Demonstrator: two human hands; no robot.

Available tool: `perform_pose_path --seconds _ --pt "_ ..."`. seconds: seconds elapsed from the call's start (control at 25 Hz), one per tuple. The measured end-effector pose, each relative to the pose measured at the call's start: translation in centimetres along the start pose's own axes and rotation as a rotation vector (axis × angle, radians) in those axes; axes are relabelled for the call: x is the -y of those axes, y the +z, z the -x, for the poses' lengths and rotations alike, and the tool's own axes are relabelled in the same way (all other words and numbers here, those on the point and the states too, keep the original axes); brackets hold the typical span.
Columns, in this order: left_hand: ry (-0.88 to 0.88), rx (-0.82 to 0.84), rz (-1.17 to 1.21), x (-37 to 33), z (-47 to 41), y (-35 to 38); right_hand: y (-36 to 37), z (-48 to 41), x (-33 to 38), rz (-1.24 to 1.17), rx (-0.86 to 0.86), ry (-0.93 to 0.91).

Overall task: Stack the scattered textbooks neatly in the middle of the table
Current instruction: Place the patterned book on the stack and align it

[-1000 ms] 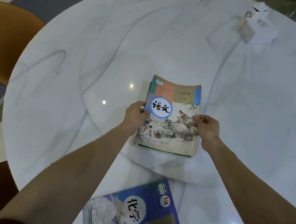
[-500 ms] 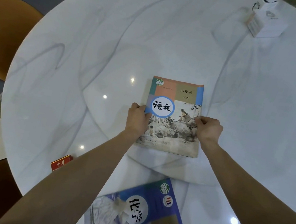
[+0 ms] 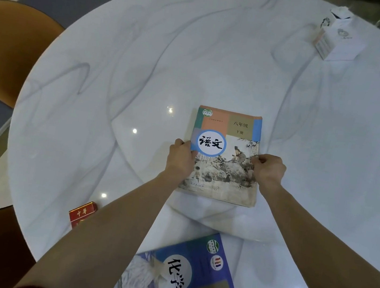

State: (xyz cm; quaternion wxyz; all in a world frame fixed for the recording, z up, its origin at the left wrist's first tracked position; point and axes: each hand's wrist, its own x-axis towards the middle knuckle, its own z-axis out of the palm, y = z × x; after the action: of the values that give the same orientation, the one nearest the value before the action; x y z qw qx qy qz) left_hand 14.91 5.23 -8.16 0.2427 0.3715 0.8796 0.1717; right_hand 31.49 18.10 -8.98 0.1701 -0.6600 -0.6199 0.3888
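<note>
A textbook with an orange, green and blue cover and an ink painting (image 3: 225,154) tops a small stack lying flat in the middle of the round white marble table (image 3: 120,72). My left hand (image 3: 181,158) grips the stack's left edge. My right hand (image 3: 269,171) grips its right edge. The books below the top one are almost hidden; only page edges show at the front. A blue textbook with a white circle (image 3: 183,281) lies flat at the table's near edge, between my forearms, partly cut off by the frame.
A red cigarette pack (image 3: 82,213) lies near the table's front left edge, beside my left forearm. A white tissue box (image 3: 339,35) stands at the far right. Orange chairs (image 3: 9,43) ring the table on the left, front left and far right.
The stack has been squared up: the green book edges that stuck out on the left and front a second ago are now hidden under the top book. Both hands keep their hold.
</note>
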Motion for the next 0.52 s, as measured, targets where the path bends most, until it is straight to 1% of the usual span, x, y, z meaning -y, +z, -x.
perform_pose_path --seconds 0.16,0.36,0.44,0.52 --pt "0.034 -0.01 -0.099 0.0 0.8 -0.9 -0.9 0.8 0.3 0.166 0.073 -0.02" --pt "0.133 -0.044 -0.258 0.1 3.2 -1.6 -2.4 3.4 -0.3 0.466 0.141 -0.091" --pt "0.194 -0.048 -0.346 0.1 4.4 -2.0 -2.9 4.7 -0.7 0.574 0.126 -0.163" --pt "0.246 -0.051 -0.403 0.0 5.8 -2.3 -3.5 6.1 -1.4 0.624 0.112 -0.26"
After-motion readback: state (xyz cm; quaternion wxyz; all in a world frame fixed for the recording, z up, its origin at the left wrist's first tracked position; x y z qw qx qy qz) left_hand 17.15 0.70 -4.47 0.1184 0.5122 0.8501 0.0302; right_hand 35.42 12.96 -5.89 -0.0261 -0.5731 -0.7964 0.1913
